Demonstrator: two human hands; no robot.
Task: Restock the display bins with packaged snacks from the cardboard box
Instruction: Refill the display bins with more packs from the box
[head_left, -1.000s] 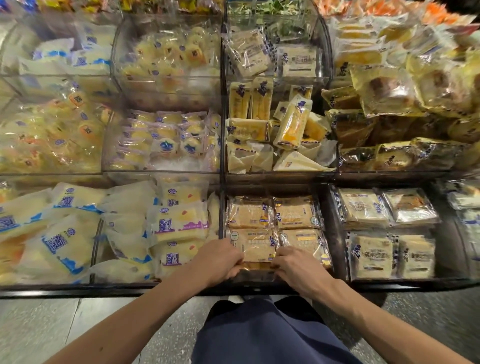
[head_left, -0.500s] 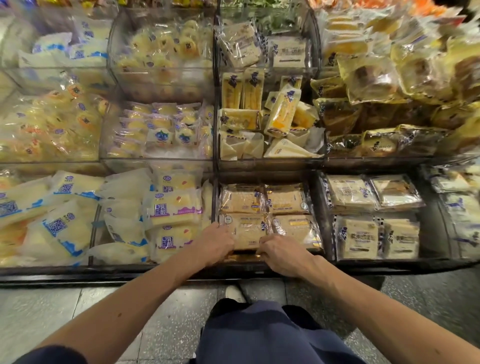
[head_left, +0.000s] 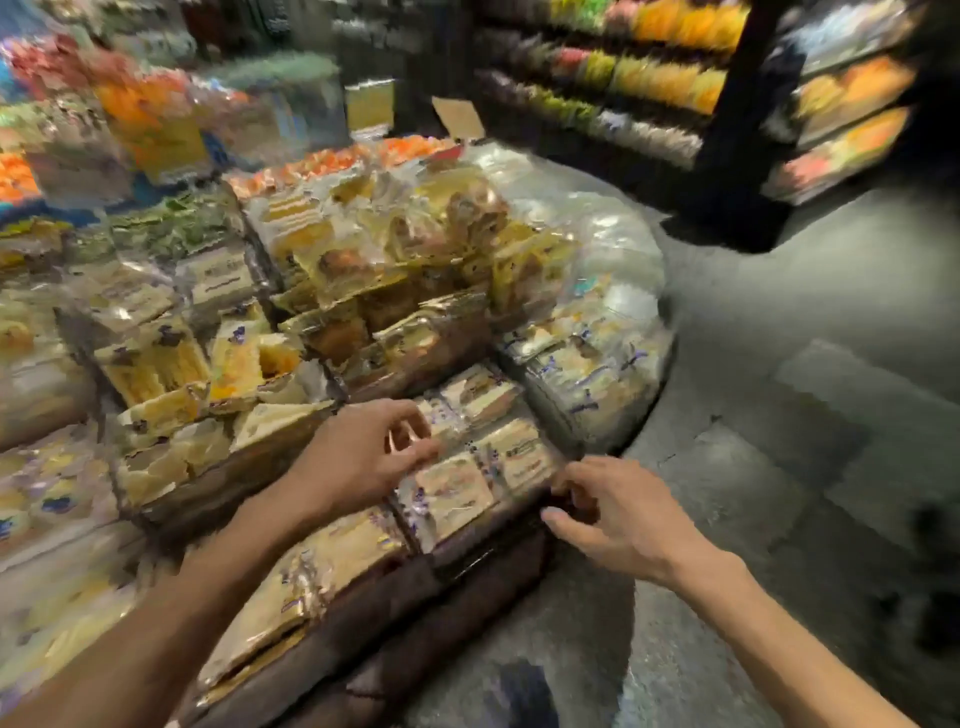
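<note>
Currently, view heavily motion-blurred; fine detail unreliable.

Display stand (head_left: 395, 613): tiered clear bins, nearly all holding wrapped snacks. Cardboard box not in view.

Front bin (head_left: 498, 540), at the stand's near corner: pale square packets (head_left: 454, 488) lying flat, side by side, film wrap glinting.

Handling judgement: the packets look light, with soft cake or bread inside thin, slick film, so easily crushed by squeezing. Best held flat across two opposite edges, or lifted by the crimped end seal. The faces will likely slide under fingertips, and stacked packets may slip off each other.

Left grip (head_left: 371, 452): bare hand over the back of the front bin, fingers loosely curled above a packet. Whether thumb and forefinger pinch the wrap or hover just clear, cannot tell through the blur.

Right grip (head_left: 621, 514): at the bin's front right corner, just beside the rim, fingers loosely bent and spread, nothing held.
</note>
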